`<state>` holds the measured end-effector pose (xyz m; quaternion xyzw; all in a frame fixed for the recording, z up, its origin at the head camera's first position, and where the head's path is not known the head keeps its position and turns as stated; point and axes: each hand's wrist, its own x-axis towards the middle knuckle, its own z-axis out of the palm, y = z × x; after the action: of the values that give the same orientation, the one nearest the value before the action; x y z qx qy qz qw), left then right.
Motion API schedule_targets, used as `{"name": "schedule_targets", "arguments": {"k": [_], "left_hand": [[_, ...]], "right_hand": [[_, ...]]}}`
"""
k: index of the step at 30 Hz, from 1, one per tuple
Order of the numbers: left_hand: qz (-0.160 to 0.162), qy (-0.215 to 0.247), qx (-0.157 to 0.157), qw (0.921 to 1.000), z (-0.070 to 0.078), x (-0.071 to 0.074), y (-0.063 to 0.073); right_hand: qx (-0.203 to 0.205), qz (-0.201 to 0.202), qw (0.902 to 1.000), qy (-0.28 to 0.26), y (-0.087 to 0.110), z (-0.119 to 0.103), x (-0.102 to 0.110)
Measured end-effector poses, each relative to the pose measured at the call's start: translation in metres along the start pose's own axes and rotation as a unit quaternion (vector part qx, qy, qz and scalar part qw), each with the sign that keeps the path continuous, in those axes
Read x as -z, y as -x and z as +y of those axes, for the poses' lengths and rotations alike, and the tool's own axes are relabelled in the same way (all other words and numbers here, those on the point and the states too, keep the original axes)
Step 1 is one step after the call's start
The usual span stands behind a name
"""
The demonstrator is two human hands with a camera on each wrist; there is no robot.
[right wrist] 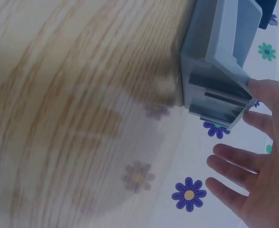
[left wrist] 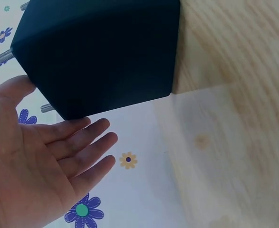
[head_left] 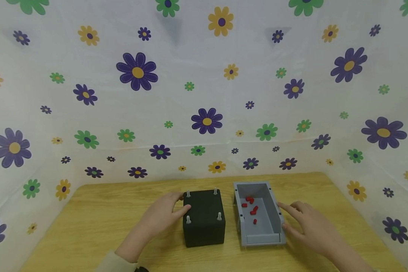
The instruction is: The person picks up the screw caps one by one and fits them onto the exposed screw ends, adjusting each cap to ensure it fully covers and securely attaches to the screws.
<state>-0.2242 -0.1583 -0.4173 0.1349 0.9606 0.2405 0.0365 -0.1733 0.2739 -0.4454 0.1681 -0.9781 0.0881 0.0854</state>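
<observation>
A black block (head_left: 204, 211) with metal studs standing up from the corners of its top sits on the table. My left hand (head_left: 161, 213) is at its left side, thumb over the top edge and fingers at the far left corner. In the left wrist view those fingers (left wrist: 89, 152) are nearly straight, their tips right at the block. To the right stands a grey plastic bin (head_left: 263, 211) with several small red cylindrical pieces (head_left: 253, 212) lying inside. My right hand (head_left: 309, 224) touches the bin's right rim with thumb and index finger, the other fingers (right wrist: 236, 171) extended.
The wooden table (head_left: 105, 215) carries the block and the bin side by side, a narrow gap between them. A white flower-patterned sheet (head_left: 176, 105) hangs behind the table and along both sides.
</observation>
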Motion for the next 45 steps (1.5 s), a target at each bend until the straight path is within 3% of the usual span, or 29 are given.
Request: {"name": "schedule_targets", "arguments": {"k": [12,18,24,27,33,37,41,45], "left_hand": [[0.017,0.117,0.008,0.993,-0.009,-0.011,-0.003],[0.028,0.223,0.02,0.9743,-0.011,-0.018,-0.003],[0.037,0.288,0.039,0.956,-0.012,-0.023,-0.003],[0.038,0.328,0.063,0.9418,-0.012,-0.025,-0.003],[0.036,0.428,0.098,0.8976,-0.012,-0.032,-0.003],[0.038,0.47,0.116,0.8742,-0.011,-0.036,-0.004],[0.038,0.507,0.12,0.8525,-0.01,-0.039,-0.004],[0.04,0.53,0.121,0.8381,-0.01,-0.041,-0.004]], "right_hand": [[-0.005,-0.011,0.9999,-0.005,-0.001,0.001,0.0],[0.0,0.002,1.0,0.0,0.0,0.001,-0.001],[0.013,0.02,0.9996,0.012,0.001,0.002,-0.003],[0.009,0.018,0.9997,0.014,0.001,0.003,-0.004],[0.004,0.013,0.9999,0.009,0.0,0.002,-0.003],[0.001,0.009,0.9999,0.008,0.0,0.001,-0.002],[-0.004,-0.001,1.0,0.004,-0.001,0.0,0.001],[-0.003,-0.006,1.0,0.003,-0.001,-0.001,0.002]]}}
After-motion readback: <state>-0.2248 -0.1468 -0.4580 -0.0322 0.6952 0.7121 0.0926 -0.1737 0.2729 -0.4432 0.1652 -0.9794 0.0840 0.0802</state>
